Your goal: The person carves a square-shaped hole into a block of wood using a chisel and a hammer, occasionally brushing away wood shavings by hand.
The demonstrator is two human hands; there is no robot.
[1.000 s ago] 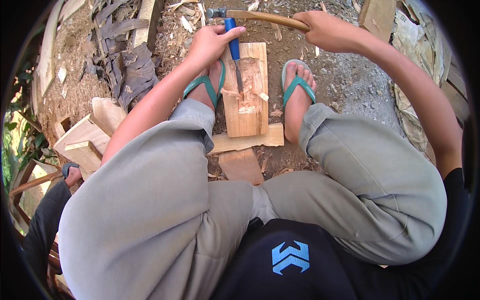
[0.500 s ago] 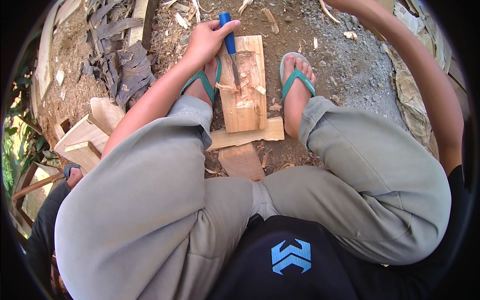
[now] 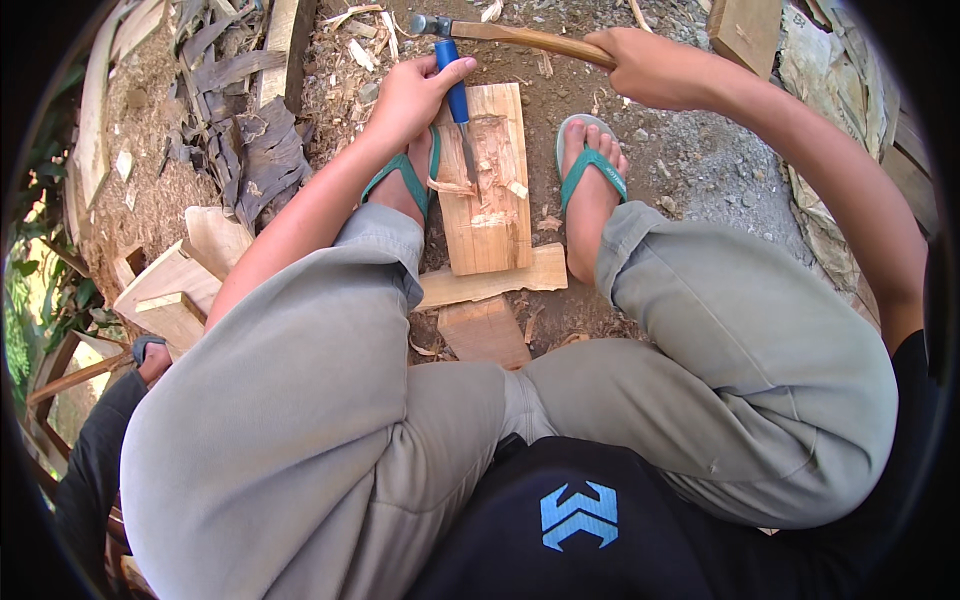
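Observation:
My left hand (image 3: 408, 98) is closed around the blue handle of a chisel (image 3: 456, 92). The chisel leans a little, and its blade goes down to the rough hollow cut in a pale wooden block (image 3: 487, 245). Curled shavings and chips lie in and around that hollow. In my right hand (image 3: 655, 68) is the wooden handle of a hammer (image 3: 535, 38), gripped near its end. The metal hammer head is at the top of the chisel handle; whether they touch I cannot tell. Beneath the block's near end lies a flat wood strip (image 3: 540, 270).
My feet in green flip-flops (image 3: 592, 175) stand on both sides of the block. Nearer me is a small wood block (image 3: 484, 333). Offcuts (image 3: 172, 285) and dark bark strips (image 3: 262, 150) lie at left. Another person's dark sleeve (image 3: 98, 425) shows at the left edge.
My right hand has come down and left into view, bringing the hammer head to the chisel's top. The left hand still holds the chisel in nearly the same place.

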